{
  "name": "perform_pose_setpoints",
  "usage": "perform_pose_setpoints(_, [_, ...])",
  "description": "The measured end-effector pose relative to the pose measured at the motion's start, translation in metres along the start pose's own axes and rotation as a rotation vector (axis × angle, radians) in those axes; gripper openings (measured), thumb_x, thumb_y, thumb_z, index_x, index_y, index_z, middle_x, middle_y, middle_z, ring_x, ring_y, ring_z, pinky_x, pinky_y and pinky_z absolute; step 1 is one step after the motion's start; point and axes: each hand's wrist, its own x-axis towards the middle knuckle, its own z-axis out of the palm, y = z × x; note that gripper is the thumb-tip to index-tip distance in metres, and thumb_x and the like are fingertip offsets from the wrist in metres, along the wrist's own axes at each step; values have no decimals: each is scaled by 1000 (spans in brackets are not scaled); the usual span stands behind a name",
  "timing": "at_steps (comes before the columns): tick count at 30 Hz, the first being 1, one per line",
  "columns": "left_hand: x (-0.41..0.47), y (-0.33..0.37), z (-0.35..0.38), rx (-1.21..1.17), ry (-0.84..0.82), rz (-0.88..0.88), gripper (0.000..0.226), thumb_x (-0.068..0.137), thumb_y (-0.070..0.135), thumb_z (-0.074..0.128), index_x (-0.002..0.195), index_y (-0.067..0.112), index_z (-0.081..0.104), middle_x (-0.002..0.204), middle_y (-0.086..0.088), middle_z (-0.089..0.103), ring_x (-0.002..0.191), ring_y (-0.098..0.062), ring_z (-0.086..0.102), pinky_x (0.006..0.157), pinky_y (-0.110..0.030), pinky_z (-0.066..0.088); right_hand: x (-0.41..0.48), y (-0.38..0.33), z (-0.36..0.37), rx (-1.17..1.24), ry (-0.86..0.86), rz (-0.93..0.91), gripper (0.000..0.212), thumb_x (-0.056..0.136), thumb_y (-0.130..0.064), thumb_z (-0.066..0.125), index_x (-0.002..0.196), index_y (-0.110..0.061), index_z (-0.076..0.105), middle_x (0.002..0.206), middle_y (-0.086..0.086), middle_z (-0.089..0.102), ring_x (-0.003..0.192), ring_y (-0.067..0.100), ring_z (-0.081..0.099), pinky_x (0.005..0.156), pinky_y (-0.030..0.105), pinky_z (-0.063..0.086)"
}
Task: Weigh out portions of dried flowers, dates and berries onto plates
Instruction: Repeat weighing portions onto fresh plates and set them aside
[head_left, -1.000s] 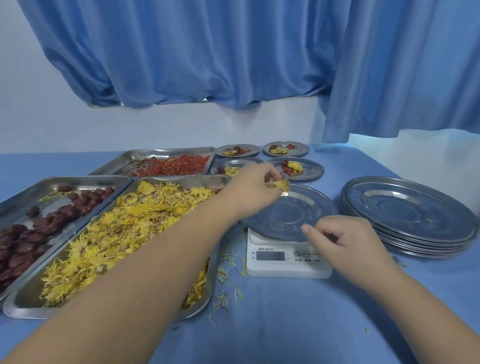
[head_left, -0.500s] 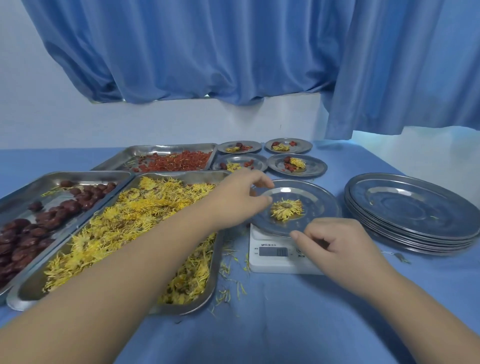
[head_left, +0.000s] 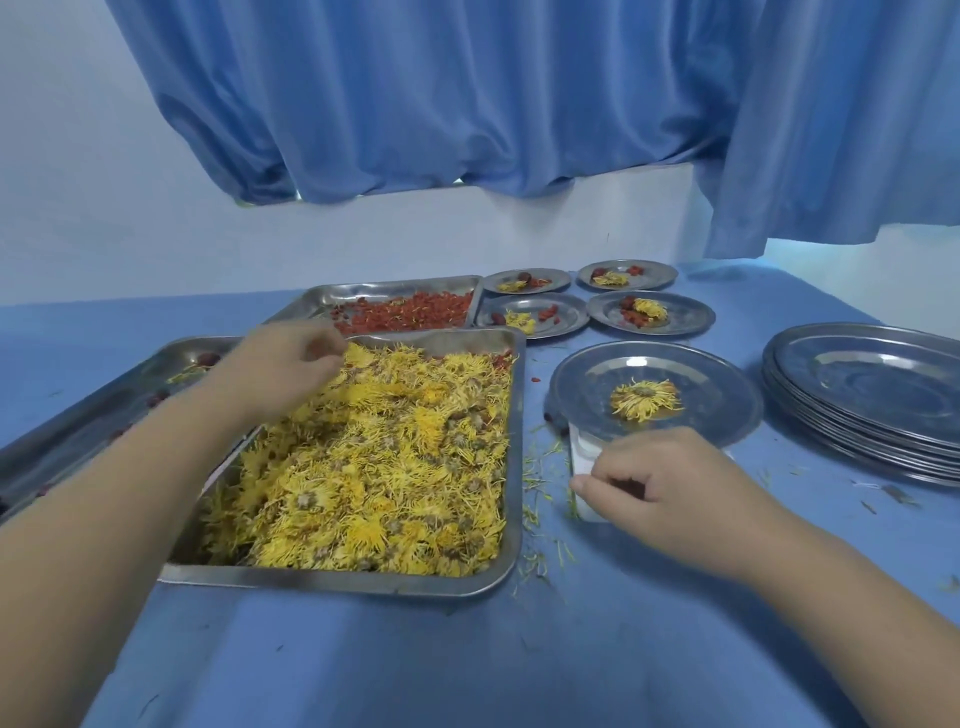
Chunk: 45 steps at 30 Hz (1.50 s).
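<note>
A steel tray (head_left: 515, 467) heaped with yellow dried flowers (head_left: 384, 467) lies in front of me. My left hand (head_left: 280, 366) is over its far left corner, fingertips bunched down into the flowers. To the right a steel plate (head_left: 722, 400) sits on a white scale (head_left: 582, 449) and holds one yellow flower (head_left: 644, 400). My right hand (head_left: 670, 493) rests loosely curled on the scale's front, covers the display and holds nothing. Red berries (head_left: 410, 317) fill a tray behind. My left arm hides most of the dates tray (head_left: 78, 431).
Several small plates with portions stand at the back, such as one (head_left: 540, 332) beside the berry tray and another (head_left: 691, 312). A stack of bare plates (head_left: 872, 395) sits at the right. Loose petals (head_left: 540, 467) lie by the scale. Blue curtains hang behind.
My left hand let go of a flower on the scale's plate and moved left to the far corner of the flower tray. My right hand stayed on the scale.
</note>
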Motion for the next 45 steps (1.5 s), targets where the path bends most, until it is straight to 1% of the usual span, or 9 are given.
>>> perform_pose_setpoints(8, [6, -86, -9, -12, 16, -304, 17, 94, 21, 51, 101, 23, 66, 124, -10, 64, 112, -31, 57, 97, -46, 44, -1, -7, 8, -73, 18, 29, 49, 89, -49, 41, 57, -12, 50, 54, 0, 46, 54, 15, 46, 53, 39, 45])
perform_pose_setpoints(13, [21, -99, 15, 43, 8, -319, 29, 98, 21, 47, 122, 17, 64, 129, -13, 62, 111, -33, 57, 93, -45, 44, 1, -10, 11, -131, 14, 50, 35, 88, -45, 43, 69, -22, 61, 59, -6, 53, 58, 10, 49, 56, 35, 46])
perform_pose_setpoints(20, [42, -100, 32, 188, -150, -225, 53, 88, -9, 45, 130, 19, 61, 132, -9, 61, 108, -28, 58, 86, -35, 45, -1, -9, 11, -121, 23, 31, 20, 86, -35, 54, 70, -26, 61, 58, -10, 52, 55, 6, 47, 49, 32, 46])
perform_pose_setpoints(25, [51, -108, 31, 190, -267, -268, 52, 86, -10, 46, 128, 15, 62, 128, -10, 62, 95, -17, 47, 88, -32, 40, 1, -6, 10, -93, 55, 10, 19, 85, -32, 59, 67, -26, 60, 56, -12, 49, 53, 4, 44, 47, 30, 46])
perform_pose_setpoints(31, [51, -119, 29, 139, -215, -289, 30, 90, 4, 51, 108, 18, 70, 117, -8, 67, 93, -19, 53, 87, -32, 40, 0, -5, 9, -75, 67, -18, 24, 86, -31, 59, 63, -26, 57, 55, -11, 46, 52, 4, 42, 46, 31, 45])
perform_pose_setpoints(35, [41, -121, 24, -95, -21, -351, 13, 89, 27, 66, 102, 24, 68, 105, -2, 67, 94, -25, 60, 86, -39, 48, 0, -7, 6, -64, 78, -23, 25, 86, -31, 59, 62, -25, 56, 54, -11, 45, 52, 4, 41, 46, 31, 44])
perform_pose_setpoints(39, [29, -95, 14, -547, 161, -418, 16, 92, 31, 63, 105, 24, 68, 97, -4, 72, 85, -22, 68, 59, -24, 50, -3, -9, 4, -56, 87, -22, 27, 86, -31, 58, 60, -23, 55, 53, -9, 45, 52, 6, 42, 47, 31, 43])
perform_pose_setpoints(41, [28, -74, 10, -657, 115, -403, 15, 93, 32, 61, 104, 25, 68, 98, -5, 71, 82, -19, 68, 56, -22, 55, -4, -9, 2, -41, 98, -8, 27, 86, -32, 57, 60, -23, 54, 54, -9, 45, 54, 5, 42, 49, 27, 42])
perform_pose_setpoints(45, [34, -31, 11, -755, -108, -317, 21, 93, 29, 60, 111, 20, 67, 106, -8, 71, 90, -24, 70, 82, -36, 58, -7, -4, -3, 27, 126, 61, 26, 88, -32, 59, 63, -24, 57, 56, -13, 49, 58, 3, 48, 55, 22, 42])
